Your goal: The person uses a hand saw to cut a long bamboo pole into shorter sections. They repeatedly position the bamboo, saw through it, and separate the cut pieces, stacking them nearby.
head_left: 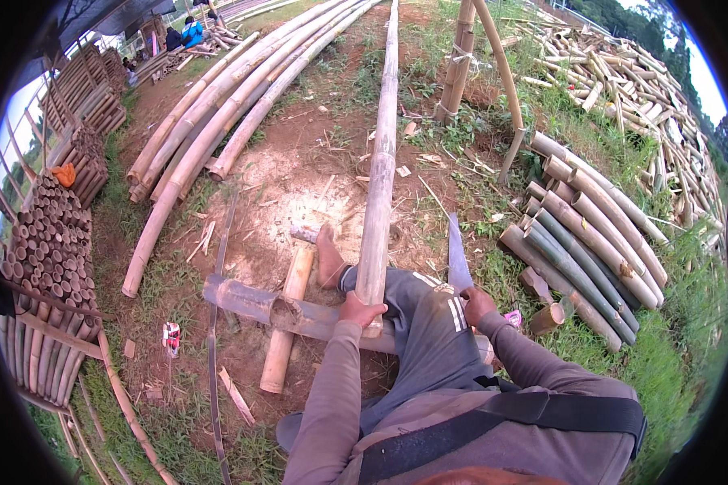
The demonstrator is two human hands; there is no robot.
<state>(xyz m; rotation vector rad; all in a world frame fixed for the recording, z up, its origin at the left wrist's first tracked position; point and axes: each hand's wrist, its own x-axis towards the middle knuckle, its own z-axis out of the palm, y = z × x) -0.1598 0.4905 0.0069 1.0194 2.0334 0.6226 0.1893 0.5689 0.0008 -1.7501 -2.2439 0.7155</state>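
Observation:
A long pale bamboo pole (380,186) runs away from me, its near end by my knee. My left hand (359,309) is wrapped round it close to that end. To the right, my right hand (479,305) grips a hand saw (458,255), blade pointing away from me and apart from the pole; the fingers hide its handle. Under the pole's near end lies a thick, dark bamboo log (247,296) with a notch cut into its top. A shorter bamboo piece (289,319) passes beneath that log. My bare foot (328,255) rests beside them.
Cut bamboo lengths (586,242) lie piled at the right, with a scrap heap (623,89) beyond. Long poles (218,121) stretch away at the left, and stacked bamboo (52,242) stands farther left. A flat strip (213,347) and a red-white packet (171,339) lie nearby. Upright posts (458,65) stand ahead.

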